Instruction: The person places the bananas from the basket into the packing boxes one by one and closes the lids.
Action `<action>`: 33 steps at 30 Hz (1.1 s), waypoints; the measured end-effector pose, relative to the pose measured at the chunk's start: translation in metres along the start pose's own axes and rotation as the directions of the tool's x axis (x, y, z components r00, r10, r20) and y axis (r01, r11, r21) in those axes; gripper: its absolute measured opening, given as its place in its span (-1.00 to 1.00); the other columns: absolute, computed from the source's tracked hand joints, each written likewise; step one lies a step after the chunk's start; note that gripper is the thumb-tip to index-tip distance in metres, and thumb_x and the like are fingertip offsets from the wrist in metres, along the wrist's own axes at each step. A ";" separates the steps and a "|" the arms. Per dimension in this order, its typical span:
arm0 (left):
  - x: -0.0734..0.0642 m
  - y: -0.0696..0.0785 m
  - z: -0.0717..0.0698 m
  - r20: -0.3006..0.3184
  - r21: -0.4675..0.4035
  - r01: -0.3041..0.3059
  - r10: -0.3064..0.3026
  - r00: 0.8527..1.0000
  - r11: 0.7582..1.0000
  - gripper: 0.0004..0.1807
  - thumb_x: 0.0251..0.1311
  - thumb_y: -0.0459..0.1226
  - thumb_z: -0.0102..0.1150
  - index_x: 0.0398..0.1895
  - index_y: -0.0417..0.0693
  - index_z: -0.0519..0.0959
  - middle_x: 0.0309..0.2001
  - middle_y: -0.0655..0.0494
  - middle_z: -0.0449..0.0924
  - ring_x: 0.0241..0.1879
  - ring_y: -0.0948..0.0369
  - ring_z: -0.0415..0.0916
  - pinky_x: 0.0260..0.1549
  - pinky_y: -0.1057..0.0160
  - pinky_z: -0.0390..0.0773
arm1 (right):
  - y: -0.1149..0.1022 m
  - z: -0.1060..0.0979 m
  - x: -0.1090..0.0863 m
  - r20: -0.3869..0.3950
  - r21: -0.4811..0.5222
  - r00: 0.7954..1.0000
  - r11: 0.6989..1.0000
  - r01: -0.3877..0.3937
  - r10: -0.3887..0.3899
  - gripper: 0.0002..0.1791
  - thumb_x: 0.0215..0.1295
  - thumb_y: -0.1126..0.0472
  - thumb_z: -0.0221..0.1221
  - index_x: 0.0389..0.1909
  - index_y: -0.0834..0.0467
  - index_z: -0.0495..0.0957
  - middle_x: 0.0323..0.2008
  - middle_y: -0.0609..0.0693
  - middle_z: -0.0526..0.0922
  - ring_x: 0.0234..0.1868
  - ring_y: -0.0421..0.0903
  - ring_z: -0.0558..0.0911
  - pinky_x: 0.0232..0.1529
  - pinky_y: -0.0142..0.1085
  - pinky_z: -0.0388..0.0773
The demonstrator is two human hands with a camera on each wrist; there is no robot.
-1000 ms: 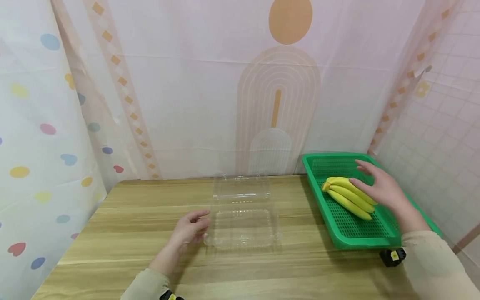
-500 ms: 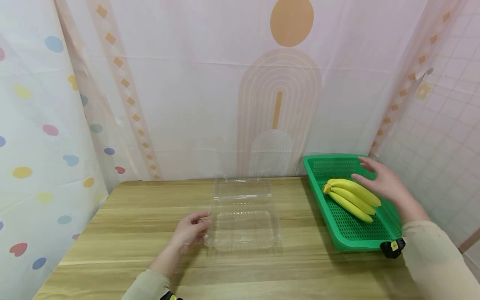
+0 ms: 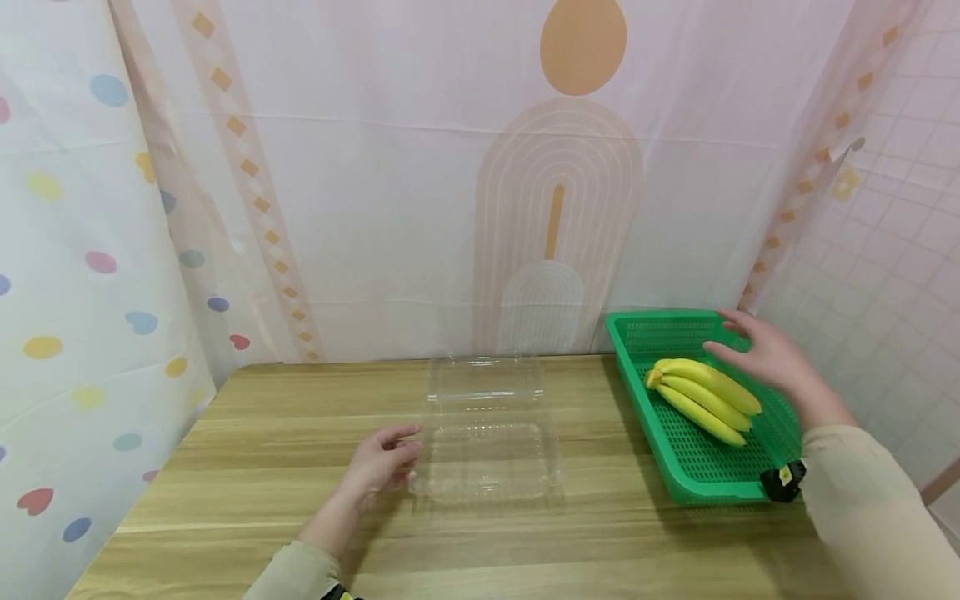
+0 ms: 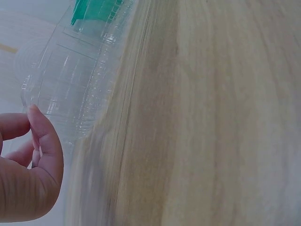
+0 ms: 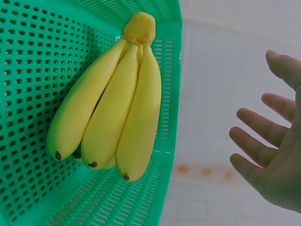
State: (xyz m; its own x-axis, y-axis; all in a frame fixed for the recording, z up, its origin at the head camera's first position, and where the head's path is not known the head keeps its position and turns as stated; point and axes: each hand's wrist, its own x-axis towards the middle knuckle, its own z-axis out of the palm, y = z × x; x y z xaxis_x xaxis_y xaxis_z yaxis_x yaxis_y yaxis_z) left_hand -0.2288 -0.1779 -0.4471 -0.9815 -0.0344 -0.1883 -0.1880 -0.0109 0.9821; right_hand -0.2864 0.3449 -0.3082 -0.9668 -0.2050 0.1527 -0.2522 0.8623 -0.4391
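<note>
well, right hand (image 3: pixel 772 362) spread, apart from bananas (image 5: pixel 113 103), left hand (image 3: pixel 378 461) at clear box (image 3: pixel 487 458) edge, grip unclear

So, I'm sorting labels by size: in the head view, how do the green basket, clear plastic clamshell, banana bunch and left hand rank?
Largest to smallest, by apparent size:
1. Green basket
2. Clear plastic clamshell, lid included
3. Banana bunch
4. Left hand, wrist excluded
</note>
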 end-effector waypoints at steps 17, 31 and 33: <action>0.000 -0.001 0.000 0.006 -0.011 -0.011 0.011 1.000 1.000 -0.51 0.29 -0.46 0.18 0.27 -0.44 0.38 -0.37 0.10 0.44 -0.50 0.32 0.38 -0.53 0.42 0.54 | 0.018 0.012 0.018 0.059 0.007 0.997 0.999 -0.042 0.042 -0.10 0.48 -0.11 0.06 0.49 0.43 -0.08 0.32 0.56 0.18 0.31 0.51 0.18 0.21 0.39 0.18; -0.001 0.000 0.000 0.004 -0.009 -0.007 0.007 1.000 1.000 -0.51 0.29 -0.47 0.16 0.28 -0.45 0.38 -0.35 0.10 0.46 -0.50 0.33 0.39 -0.54 0.45 0.54 | 0.024 0.015 0.031 0.106 0.018 0.991 0.996 -0.086 0.084 -0.08 0.46 -0.10 0.09 0.47 0.46 -0.08 0.32 0.59 0.14 0.30 0.52 0.18 0.21 0.37 0.22; -0.001 0.000 0.000 0.002 -0.010 -0.006 0.006 1.000 1.000 -0.51 0.29 -0.47 0.17 0.28 -0.44 0.38 -0.35 0.11 0.46 -0.50 0.33 0.40 -0.54 0.45 0.55 | 0.026 0.016 0.032 0.112 0.019 0.990 0.996 -0.086 0.083 -0.07 0.46 -0.10 0.09 0.47 0.47 -0.08 0.32 0.60 0.13 0.30 0.52 0.17 0.22 0.37 0.21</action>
State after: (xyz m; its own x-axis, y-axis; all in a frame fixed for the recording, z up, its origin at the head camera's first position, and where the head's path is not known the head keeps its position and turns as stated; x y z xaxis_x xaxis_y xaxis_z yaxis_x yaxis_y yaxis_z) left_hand -0.2281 -0.1779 -0.4469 -0.9826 -0.0324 -0.1828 -0.1822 -0.0211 0.9830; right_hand -0.3242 0.3531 -0.3288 -0.9829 -0.1833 0.0154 -0.1692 0.8679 -0.4670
